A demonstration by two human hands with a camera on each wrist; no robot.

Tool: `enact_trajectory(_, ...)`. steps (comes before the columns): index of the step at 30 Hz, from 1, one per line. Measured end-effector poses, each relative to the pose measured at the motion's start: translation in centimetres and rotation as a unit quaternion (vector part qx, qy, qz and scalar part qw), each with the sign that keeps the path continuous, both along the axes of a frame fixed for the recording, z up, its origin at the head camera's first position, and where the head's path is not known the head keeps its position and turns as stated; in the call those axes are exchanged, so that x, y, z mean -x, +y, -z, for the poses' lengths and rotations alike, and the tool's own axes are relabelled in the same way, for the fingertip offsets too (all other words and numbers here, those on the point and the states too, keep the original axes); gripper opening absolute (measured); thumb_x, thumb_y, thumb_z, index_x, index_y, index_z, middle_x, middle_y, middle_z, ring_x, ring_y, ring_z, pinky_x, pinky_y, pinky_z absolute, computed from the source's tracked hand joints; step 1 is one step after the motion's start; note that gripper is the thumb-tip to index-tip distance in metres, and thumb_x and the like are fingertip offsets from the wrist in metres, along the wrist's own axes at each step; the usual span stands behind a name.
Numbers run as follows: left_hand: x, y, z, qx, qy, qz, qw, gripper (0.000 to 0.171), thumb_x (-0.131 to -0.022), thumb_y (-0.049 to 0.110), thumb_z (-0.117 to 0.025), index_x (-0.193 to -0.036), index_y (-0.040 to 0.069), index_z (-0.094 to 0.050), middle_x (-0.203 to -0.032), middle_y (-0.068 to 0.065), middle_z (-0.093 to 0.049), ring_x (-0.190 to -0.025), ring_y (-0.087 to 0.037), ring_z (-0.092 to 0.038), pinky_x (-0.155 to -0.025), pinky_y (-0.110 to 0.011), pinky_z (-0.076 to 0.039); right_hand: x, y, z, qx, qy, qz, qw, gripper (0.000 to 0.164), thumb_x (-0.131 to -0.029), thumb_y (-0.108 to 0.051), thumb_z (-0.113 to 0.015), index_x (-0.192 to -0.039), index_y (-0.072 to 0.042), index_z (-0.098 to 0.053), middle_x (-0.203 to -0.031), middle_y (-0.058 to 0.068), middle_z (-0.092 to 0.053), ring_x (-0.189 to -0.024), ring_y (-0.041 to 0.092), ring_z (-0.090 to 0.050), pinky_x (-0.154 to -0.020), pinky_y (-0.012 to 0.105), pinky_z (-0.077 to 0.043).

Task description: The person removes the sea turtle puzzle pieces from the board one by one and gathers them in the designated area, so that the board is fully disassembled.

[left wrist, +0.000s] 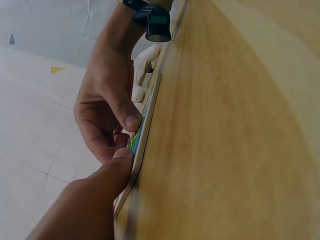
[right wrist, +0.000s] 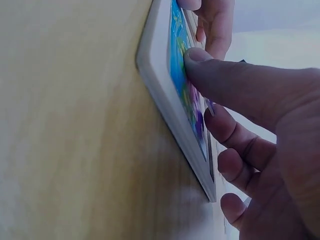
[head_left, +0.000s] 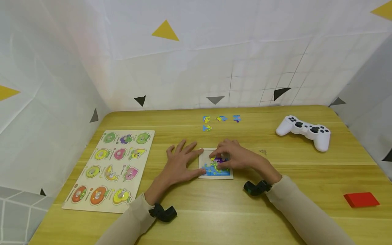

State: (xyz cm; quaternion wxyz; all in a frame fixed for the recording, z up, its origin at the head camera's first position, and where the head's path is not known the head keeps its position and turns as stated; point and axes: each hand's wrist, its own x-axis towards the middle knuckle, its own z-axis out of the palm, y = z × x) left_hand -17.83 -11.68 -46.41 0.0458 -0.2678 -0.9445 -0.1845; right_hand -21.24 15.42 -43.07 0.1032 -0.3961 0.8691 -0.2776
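Observation:
A small square jigsaw puzzle in a pale wooden frame (head_left: 231,177) lies on the table, partly filled with blue, yellow and purple pieces. My left hand (head_left: 180,163) has its fingers spread at the frame's left side; the thumb rests on the lower left and the index fingertip touches the upper left corner. Over the puzzle's right part is my right hand (head_left: 235,154), fingers bent. In the right wrist view its thumb (right wrist: 200,57) lies on the picture, and a purple-edged puzzle piece (right wrist: 210,106) sticks up against the index fingertip. The hand covers most of that piece.
Several loose puzzle pieces (head_left: 221,118) lie behind the frame. A fruit peg board (head_left: 122,170) is on the left. A white game controller (head_left: 306,131) stands at the back right, and a red block (head_left: 361,199) lies near the right edge. White cloth walls surround the table.

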Motion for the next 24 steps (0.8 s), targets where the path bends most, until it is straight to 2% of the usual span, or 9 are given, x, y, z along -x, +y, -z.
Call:
enact_trajectory(8,-0.06,0.0,0.02,0.003,0.0,-0.002,1.0,0.075,-0.085,0.074,-0.061,-0.149,0.035,-0.053,-0.164,-0.001,-0.039,-0.156,-0.04,-0.021,-0.112,-0.071,-0.014,0.19,0.15,0.18,-0.004,0.016,-0.003,1.0,0.037,-0.085,-0.029,-0.084,-0.12,-0.022,-0.076,-0.099,-0.007,-0.066,-0.097,0.013,-0.048,-0.083,0.038,-0.026)
enact_trajectory(24,0.04,0.07,-0.05,0.013,0.001,-0.005,0.9999,0.076,-0.084,0.074,-0.061,-0.148,0.035,-0.053,-0.164,0.0,-0.04,-0.156,-0.04,-0.022,-0.112,-0.071,-0.015,0.18,0.35,0.06,0.009,0.014,-0.007,1.0,0.038,-0.085,-0.031,-0.083,-0.121,-0.022,-0.076,-0.1,-0.006,-0.069,-0.096,0.013,-0.051,-0.082,0.036,-0.026)
